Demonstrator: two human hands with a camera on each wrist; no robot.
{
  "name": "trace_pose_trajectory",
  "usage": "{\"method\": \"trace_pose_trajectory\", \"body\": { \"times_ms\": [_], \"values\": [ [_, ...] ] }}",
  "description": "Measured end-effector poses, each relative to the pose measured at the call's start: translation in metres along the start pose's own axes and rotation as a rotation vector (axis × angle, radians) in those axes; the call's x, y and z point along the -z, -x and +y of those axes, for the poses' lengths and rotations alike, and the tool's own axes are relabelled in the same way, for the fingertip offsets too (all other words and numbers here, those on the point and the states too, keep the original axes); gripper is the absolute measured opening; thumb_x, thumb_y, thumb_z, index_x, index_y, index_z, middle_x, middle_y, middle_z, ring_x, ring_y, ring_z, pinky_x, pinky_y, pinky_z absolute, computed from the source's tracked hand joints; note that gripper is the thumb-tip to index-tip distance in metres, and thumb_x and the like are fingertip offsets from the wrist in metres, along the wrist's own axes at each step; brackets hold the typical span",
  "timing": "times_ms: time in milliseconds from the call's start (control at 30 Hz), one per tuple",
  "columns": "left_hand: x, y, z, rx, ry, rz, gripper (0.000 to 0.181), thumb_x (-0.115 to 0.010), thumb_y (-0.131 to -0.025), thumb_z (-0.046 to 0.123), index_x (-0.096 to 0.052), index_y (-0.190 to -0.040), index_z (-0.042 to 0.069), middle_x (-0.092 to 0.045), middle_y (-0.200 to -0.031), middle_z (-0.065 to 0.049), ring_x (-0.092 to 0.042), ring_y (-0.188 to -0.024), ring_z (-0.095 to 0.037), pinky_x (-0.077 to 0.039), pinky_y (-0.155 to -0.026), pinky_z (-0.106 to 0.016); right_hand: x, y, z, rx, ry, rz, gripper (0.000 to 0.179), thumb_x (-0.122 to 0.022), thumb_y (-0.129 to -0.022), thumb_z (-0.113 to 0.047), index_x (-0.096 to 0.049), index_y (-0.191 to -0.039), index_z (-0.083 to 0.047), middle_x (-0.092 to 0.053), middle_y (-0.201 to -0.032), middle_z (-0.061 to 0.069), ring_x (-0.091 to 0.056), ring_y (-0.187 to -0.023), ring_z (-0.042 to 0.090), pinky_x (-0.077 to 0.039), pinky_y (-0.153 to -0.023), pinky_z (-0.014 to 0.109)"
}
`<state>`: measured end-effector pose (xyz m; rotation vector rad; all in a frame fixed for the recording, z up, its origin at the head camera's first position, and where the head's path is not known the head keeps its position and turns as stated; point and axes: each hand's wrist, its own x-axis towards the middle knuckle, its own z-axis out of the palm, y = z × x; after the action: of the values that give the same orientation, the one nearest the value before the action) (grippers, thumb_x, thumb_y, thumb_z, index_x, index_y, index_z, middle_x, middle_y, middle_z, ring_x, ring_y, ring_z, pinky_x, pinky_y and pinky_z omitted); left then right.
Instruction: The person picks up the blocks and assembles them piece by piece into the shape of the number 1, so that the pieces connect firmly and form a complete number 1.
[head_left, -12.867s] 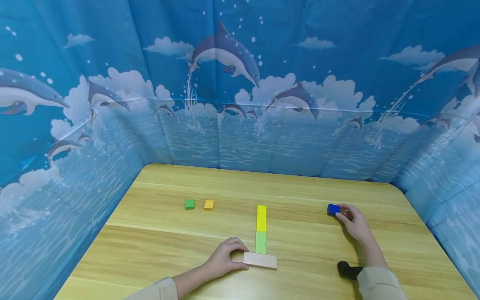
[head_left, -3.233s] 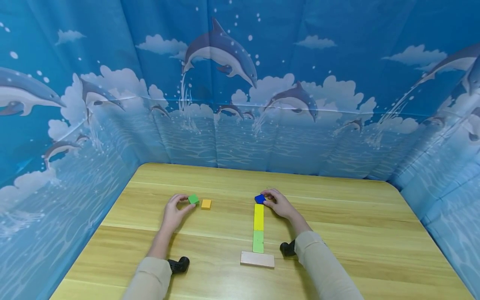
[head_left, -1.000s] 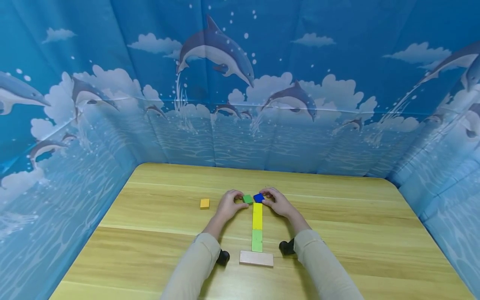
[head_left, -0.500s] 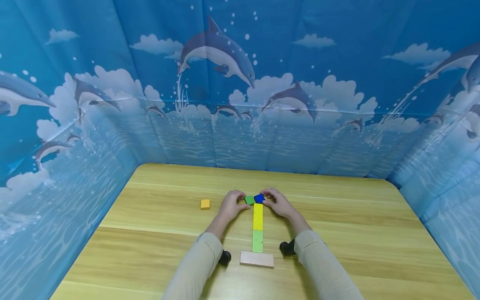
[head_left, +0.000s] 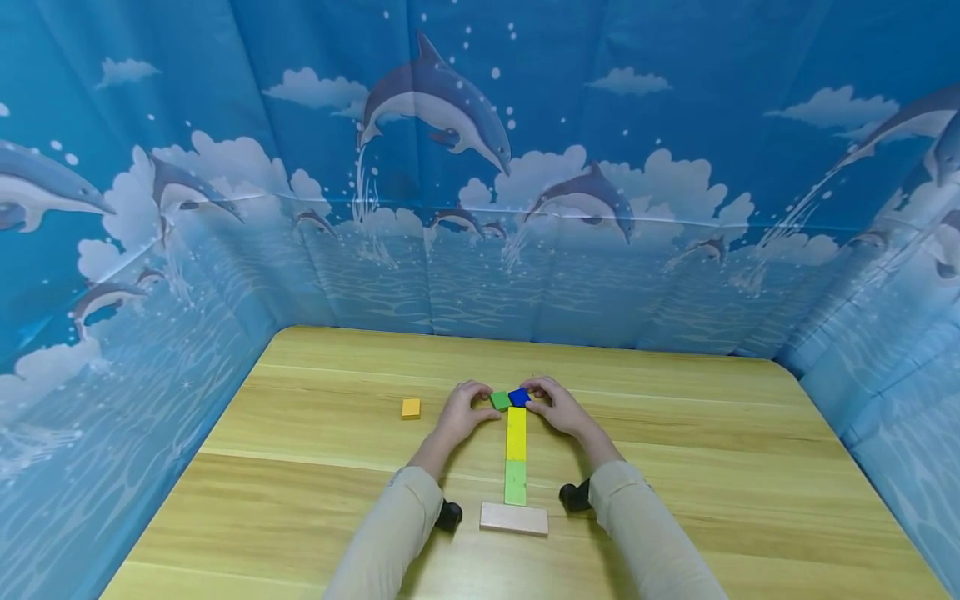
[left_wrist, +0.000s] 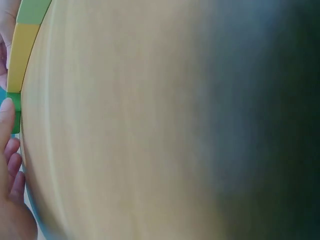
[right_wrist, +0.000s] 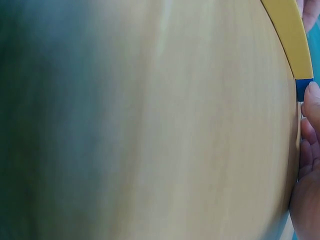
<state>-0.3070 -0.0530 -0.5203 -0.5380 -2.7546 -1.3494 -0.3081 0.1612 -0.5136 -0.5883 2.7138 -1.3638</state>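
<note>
My left hand (head_left: 460, 412) pinches a small green block (head_left: 500, 401) between thumb and fingers. Facing it, my right hand (head_left: 558, 407) pinches a blue block (head_left: 519, 397). Both blocks are turned a little and meet, or nearly meet, at the far end of a yellow block (head_left: 517, 433). A light green block (head_left: 515, 482) continues the line toward me, down to a pale wooden block (head_left: 514, 518) lying crosswise. The left wrist view shows my thumb on the green block (left_wrist: 14, 102); in the right wrist view, my thumb touches the blue block (right_wrist: 303, 90).
An orange block (head_left: 411, 408) lies by itself to the left of my left hand. Black devices (head_left: 449, 516) sit at both wrists, beside the pale block. A dolphin-print curtain (head_left: 480, 275) encloses the far and side edges of the wooden table (head_left: 712, 467).
The right hand brought the blue block from the right to the yellow block. My left hand left the pale block, took the green block and carried it right, beside the blue one.
</note>
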Motion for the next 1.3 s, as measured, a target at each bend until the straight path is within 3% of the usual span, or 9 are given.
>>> {"method": "trace_pose_trajectory", "body": {
  "times_ms": [267,833,933,1067,1167,1300],
  "values": [
    [-0.001,0.0,-0.002,-0.045,0.038,0.008,0.029,-0.07,-0.08,0.022,-0.065,-0.103,0.005,-0.061,-0.095,-0.005,-0.052,-0.092,-0.02,-0.046,-0.084,-0.032,-0.001,0.0,0.001,0.007,-0.006,0.007,0.028,-0.056,-0.089,-0.006,-0.055,-0.117,-0.001,-0.053,-0.113,0.015,-0.05,-0.1,0.029,-0.04,-0.091,0.045],
    [-0.002,0.001,0.0,-0.03,0.039,-0.004,0.026,-0.068,-0.082,0.018,-0.065,-0.104,0.005,-0.061,-0.096,-0.005,-0.052,-0.094,-0.02,-0.045,-0.086,-0.034,-0.001,0.002,0.001,0.016,0.016,0.008,0.028,-0.055,-0.09,-0.006,-0.054,-0.118,0.001,-0.052,-0.114,0.016,-0.05,-0.099,0.029,-0.041,-0.089,0.044],
    [-0.002,0.001,0.0,-0.041,0.045,0.002,0.026,-0.068,-0.082,0.018,-0.065,-0.104,0.004,-0.062,-0.096,-0.005,-0.053,-0.094,-0.02,-0.045,-0.086,-0.034,0.0,0.008,-0.017,0.017,-0.018,0.02,0.029,-0.054,-0.09,-0.001,-0.053,-0.117,0.006,-0.051,-0.115,0.021,-0.049,-0.101,0.035,-0.039,-0.091,0.048],
    [-0.002,0.001,0.0,-0.042,0.052,0.004,0.026,-0.068,-0.082,0.018,-0.065,-0.104,0.004,-0.062,-0.097,-0.006,-0.053,-0.094,-0.02,-0.045,-0.086,-0.034,-0.002,0.007,-0.018,0.001,-0.043,0.027,0.03,-0.054,-0.089,0.002,-0.051,-0.118,0.009,-0.05,-0.117,0.025,-0.048,-0.102,0.039,-0.036,-0.092,0.053],
    [-0.002,0.001,0.0,-0.034,0.054,0.0,0.027,-0.068,-0.082,0.018,-0.065,-0.105,0.004,-0.062,-0.099,-0.006,-0.053,-0.095,-0.021,-0.045,-0.087,-0.035,-0.004,0.002,0.0,0.012,-0.015,0.021,0.03,-0.055,-0.089,-0.002,-0.052,-0.118,0.006,-0.051,-0.117,0.021,-0.049,-0.101,0.035,-0.039,-0.091,0.05],
    [-0.002,0.001,-0.001,-0.034,0.049,-0.003,0.027,-0.068,-0.082,0.018,-0.065,-0.105,0.004,-0.062,-0.098,-0.006,-0.053,-0.095,-0.021,-0.045,-0.088,-0.034,-0.003,0.001,0.002,0.014,-0.002,0.015,0.029,-0.056,-0.09,-0.006,-0.054,-0.117,0.002,-0.052,-0.116,0.018,-0.05,-0.1,0.031,-0.04,-0.09,0.047]
  ]
}}
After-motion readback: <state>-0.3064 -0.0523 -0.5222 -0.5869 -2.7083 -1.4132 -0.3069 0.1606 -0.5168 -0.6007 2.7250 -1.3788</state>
